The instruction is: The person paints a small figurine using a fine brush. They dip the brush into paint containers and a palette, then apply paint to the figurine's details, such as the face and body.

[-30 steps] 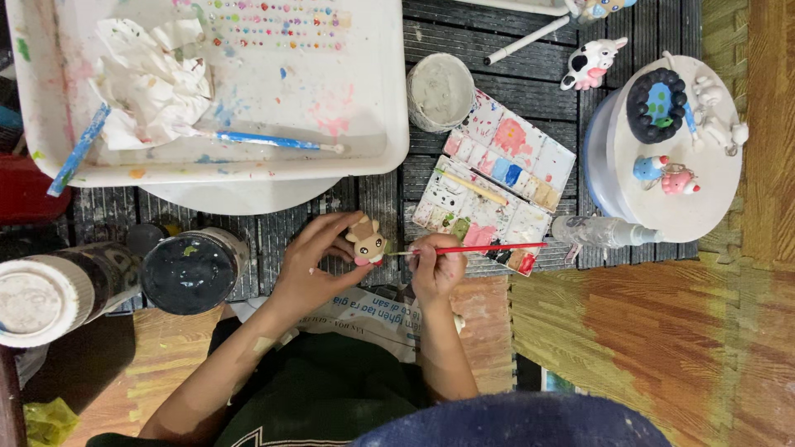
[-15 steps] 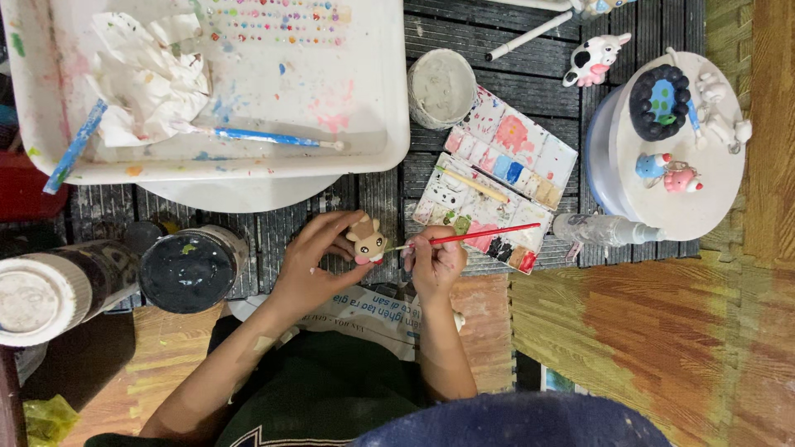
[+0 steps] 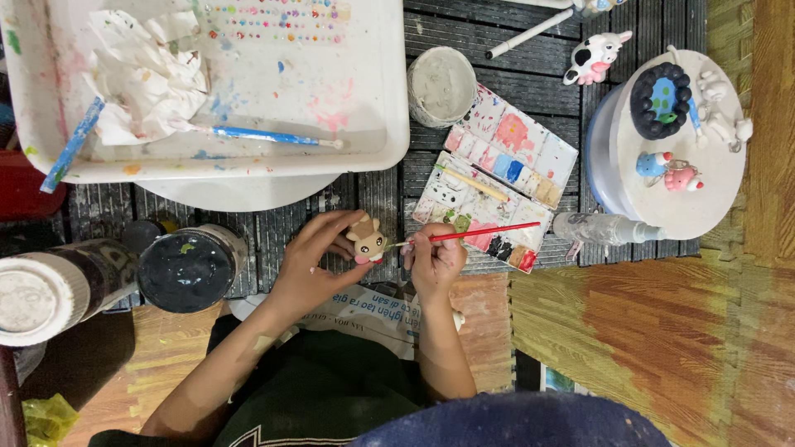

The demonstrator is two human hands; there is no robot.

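Head view: left hand (image 3: 313, 266), fingers curled, pinches a small tan animal figurine (image 3: 366, 242) above the slatted table edge (image 3: 373, 194); right hand (image 3: 436, 258) pinches a red paintbrush (image 3: 480, 235). Brush long axis lies nearly level, bristle tip left at the figurine, handle end right over the paint palette (image 3: 497, 178). Compared with half a second ago, the handle has dropped flatter; hands and figurine unchanged.

A single head-worn camera looks almost straight down from above the person, whose dark cap fills the bottom edge of the frame. It sits fairly near the work: the white tray (image 3: 364, 124) lies upper left, the paint palette (image 3: 497, 199) at centre, the round stand (image 3: 704, 199) upper right.
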